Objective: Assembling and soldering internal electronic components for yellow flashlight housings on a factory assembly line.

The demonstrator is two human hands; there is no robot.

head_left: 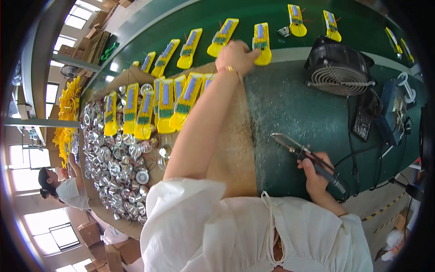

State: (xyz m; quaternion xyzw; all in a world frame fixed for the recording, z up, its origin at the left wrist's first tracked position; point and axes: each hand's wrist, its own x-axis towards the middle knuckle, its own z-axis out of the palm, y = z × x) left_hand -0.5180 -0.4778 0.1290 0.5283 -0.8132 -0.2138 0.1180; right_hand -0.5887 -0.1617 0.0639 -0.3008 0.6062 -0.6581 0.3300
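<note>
The left hand (235,56) reaches out on a straight arm, fingers closed on a yellow part (262,43) at the green belt's (253,13) near edge; the right hand (317,174), drawn close, grips a soldering iron (303,156) above the table (294,113).

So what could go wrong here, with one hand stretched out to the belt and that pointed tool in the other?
The right hand holds a soldering iron with its tip bare and pointing toward the outstretched left forearm; a careless swing might burn skin.

Its cable loops near the fan and could snag.

The left hand touches a yellow part at the green belt's edge; a nudge might knock it out of line or off.
</note>
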